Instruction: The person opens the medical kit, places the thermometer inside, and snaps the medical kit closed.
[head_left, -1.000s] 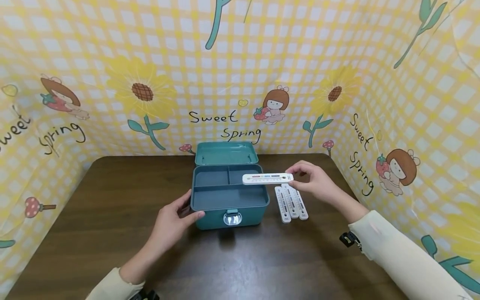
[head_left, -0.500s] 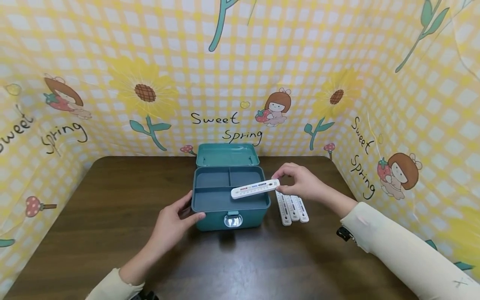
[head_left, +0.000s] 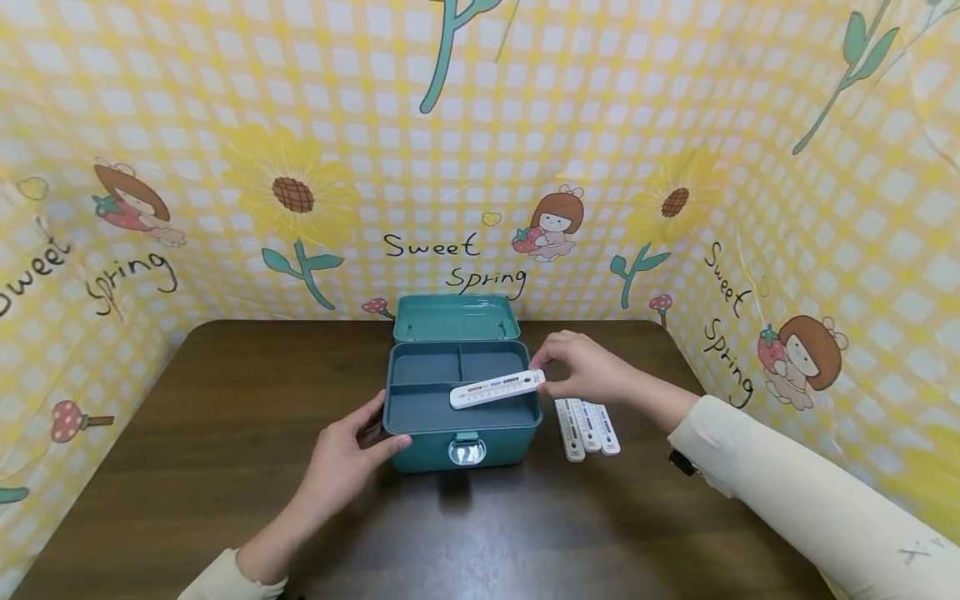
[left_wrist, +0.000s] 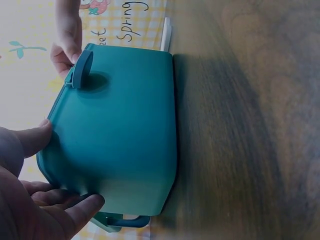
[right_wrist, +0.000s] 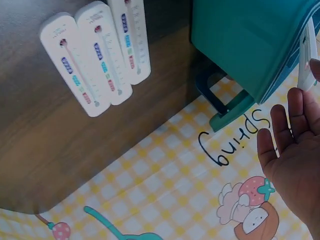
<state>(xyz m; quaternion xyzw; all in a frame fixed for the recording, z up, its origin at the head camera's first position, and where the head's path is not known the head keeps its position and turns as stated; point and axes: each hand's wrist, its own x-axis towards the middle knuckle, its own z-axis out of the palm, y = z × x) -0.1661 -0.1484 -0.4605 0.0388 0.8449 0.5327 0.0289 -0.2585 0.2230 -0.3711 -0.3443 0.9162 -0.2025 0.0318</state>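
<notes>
A white strip thermometer (head_left: 491,391) hangs over the open green box (head_left: 431,455), slanting across its front compartment. My right hand (head_left: 581,365) pinches its right end between thumb and fingers, above the box's right rim. In the right wrist view, that thermometer (right_wrist: 306,55) shows only in part beside the box wall. My left hand (head_left: 348,443) grips the box's front left corner, thumb on the front near the rim and fingers along the left side. In the left wrist view, the thumb (left_wrist: 35,139) touches the box's front edge.
To the right of the box, three more white thermometers (head_left: 588,428) lie side by side on the dark wooden table (head_left: 247,392). The box's lid (head_left: 456,319) stands open at the back, and dividers split its grey tray. Yellow checked cloth (head_left: 450,167) surrounds the table.
My right hand has moved left and down with the thermometer, bringing it from the box's right edge over the front compartment. The left hand keeps its hold on the box.
</notes>
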